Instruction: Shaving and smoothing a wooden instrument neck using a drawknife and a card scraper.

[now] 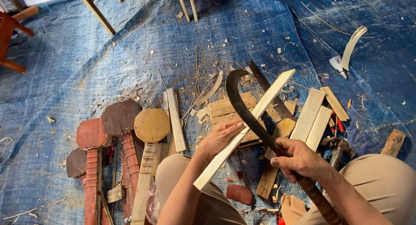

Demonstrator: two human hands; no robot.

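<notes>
Nearest: tan-trousered knees [203, 199], person seated on a blue tarp [65, 64]. Right hand [299, 161] wrapped closed around the wound handle of a curved dark blade [242, 106], fingers curled tight. Left hand [220, 137] gripping a pale wooden slat [251, 121] near its middle, thumb on top, fingers folded beneath, slat angled up and away. Blade crossing the slat, edge touching its side just beyond the left fingers. Judging by this: shaving or trimming the slat's edge, mid-stroke; next stroke seemingly calling for a steady hold on the slat and the edge kept clear of the left thumb.

Just left of the knees: paddle-like wooden pieces [151, 125] with round heads, one tan, others reddish brown. A small reddish block [239, 193] between the legs. Beyond the hands: loose pale planks [310, 114], offcuts, shavings.

Farther right: a small white squeeze bottle [336, 63] lying beside a curved pale strip; label not legible. No signs visible. Far top: wooden furniture legs [97, 12].
</notes>
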